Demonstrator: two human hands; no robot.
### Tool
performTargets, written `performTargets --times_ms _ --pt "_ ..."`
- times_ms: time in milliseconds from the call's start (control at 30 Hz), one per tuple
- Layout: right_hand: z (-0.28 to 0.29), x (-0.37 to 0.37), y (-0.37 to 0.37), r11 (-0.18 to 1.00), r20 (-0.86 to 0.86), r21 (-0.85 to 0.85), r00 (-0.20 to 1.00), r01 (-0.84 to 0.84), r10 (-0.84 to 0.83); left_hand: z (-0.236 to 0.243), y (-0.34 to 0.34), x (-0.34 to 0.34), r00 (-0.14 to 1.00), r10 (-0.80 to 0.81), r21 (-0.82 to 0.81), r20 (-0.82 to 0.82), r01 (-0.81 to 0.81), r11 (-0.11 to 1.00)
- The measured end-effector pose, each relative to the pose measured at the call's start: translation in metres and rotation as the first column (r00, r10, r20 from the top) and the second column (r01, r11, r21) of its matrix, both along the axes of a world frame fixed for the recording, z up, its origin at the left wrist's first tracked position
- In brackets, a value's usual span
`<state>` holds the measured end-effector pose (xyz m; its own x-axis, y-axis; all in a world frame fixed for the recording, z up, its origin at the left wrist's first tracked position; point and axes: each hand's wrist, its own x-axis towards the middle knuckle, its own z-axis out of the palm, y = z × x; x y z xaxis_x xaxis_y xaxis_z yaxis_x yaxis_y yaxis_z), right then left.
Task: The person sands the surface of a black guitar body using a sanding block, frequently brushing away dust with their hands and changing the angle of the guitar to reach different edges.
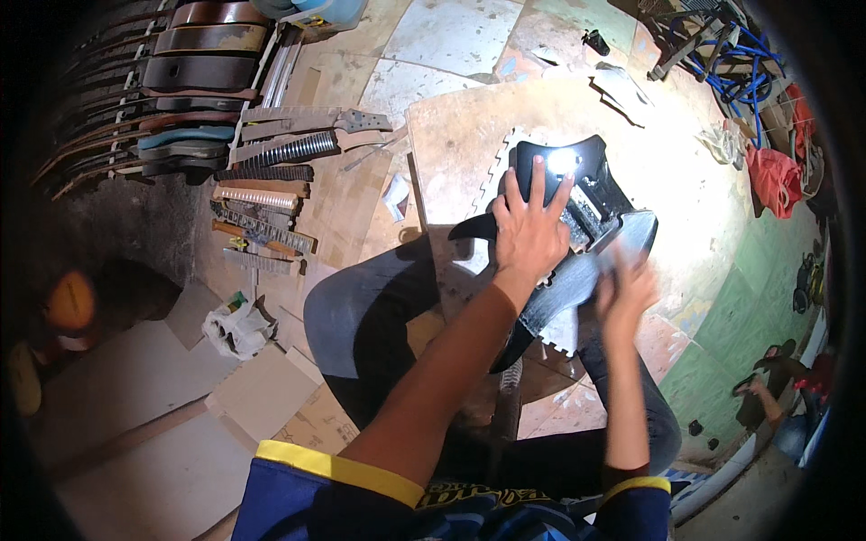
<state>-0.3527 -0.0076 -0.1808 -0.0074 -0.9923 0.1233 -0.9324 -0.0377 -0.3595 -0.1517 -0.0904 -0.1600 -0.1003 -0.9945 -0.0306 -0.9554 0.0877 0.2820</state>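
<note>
A black electric guitar body [586,162] with pointed horns lies in front of me, with cut-out cavities in its middle. Its near lower part looks dull grey and scuffed, and a bright light glares off the far end. My left hand [532,230] rests flat on the body, fingers spread. Over the body's right side, my right hand [629,288] is curled and blurred by motion. A pale grey smear shows at its fingertips; what it holds cannot be made out. Under the body lies a white foam mat [494,171] with jigsaw edges.
A wooden board [442,126] lies beneath the mat. Guitar bodies [198,72] stand racked at far left, near several guitar necks [280,194] on cardboard. A blue hose [744,86] and red cloth [774,180] lie at right. Another person's arm [767,401] shows at the right edge.
</note>
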Motion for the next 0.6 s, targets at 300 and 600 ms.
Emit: performTargets --times_ms 300,600 --pt "0.036 0.05 0.055 0.987 0.152 0.154 0.988 -0.041 0.018 -0.001 0.0 -0.005 1.0 -0.015 0.002 0.016 0.015 1.0" --pt "0.002 0.029 0.009 0.991 0.09 -0.016 0.987 0.134 -0.132 -0.003 -0.004 -0.006 0.999 -0.013 -0.05 -0.033 0.012 0.999"
